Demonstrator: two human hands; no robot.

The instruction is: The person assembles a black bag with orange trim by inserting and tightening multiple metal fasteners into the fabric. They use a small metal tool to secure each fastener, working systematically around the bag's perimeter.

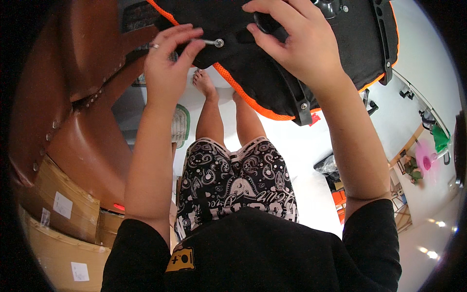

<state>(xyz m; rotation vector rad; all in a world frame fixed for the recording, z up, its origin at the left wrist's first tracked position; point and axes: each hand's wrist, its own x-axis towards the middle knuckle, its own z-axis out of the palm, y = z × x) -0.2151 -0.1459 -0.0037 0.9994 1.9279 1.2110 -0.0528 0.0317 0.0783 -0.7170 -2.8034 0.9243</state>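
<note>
A black chair seat [243,80] with orange mesh edging fills the top of the view, its underside facing me. My left hand [170,61], wearing a ring, pinches a thin metal hex key [207,42]. The key's end meets a bolt with a washer [219,43] on the black surface. On the right, my right hand [301,41] is curled round a rounded black part [267,24]; its thumb and fingers rest about it, and its far side is hidden. Black brackets [302,109] are bolted along the seat's edge.
Brown leather furniture [87,131] with studs stands close on my left, above cardboard boxes [68,204]. A grey cushion with green trim [181,126] lies beside my leg. At the far right are a pink fan [426,160] and a green object [440,139].
</note>
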